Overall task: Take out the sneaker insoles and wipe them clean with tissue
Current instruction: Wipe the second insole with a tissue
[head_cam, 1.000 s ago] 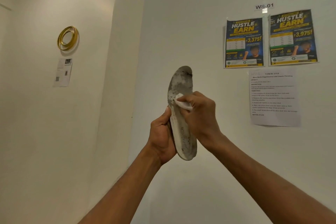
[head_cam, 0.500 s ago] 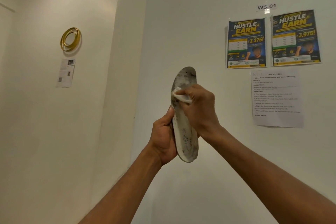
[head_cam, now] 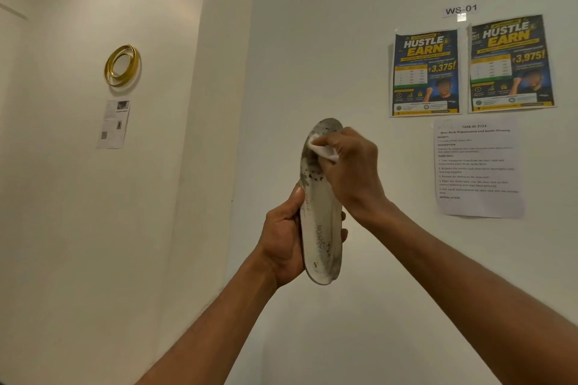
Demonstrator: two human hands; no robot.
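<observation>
The insole (head_cam: 317,219) is out of its sneaker and held upright in the air in front of me, toe end up and heel end down, with the printed top face turned my way. The left hand (head_cam: 283,237) grips its lower half: the thumb lies on the near edge and the fingers (head_cam: 343,233) curl round the back, their tips showing at the far edge. The right hand (head_cam: 350,172) pinches a small wad of white tissue (head_cam: 327,151) and presses it against the upper part, just below the toe.

So for this insole the taking-out is done and the wiping is under way. I judge it well short of finished. Grey smears cover the toe, dark specks sit just under the tissue, and the heel end is grubby too (the tissue is small for that much dirt). No sneaker and no second insole are in view, so I cannot tell how the other one stands.

No worktop shows either — only arms, and a plain white wall (head_cam: 312,40) behind them with a corner to the left. On the right hang two blue-and-yellow posters (head_cam: 425,72), a "WS-01" label (head_cam: 461,9) above them and a printed task sheet (head_cam: 478,166) below. On the left wall there is a gold ring (head_cam: 122,65) with a small paper notice (head_cam: 114,123) beneath it.
</observation>
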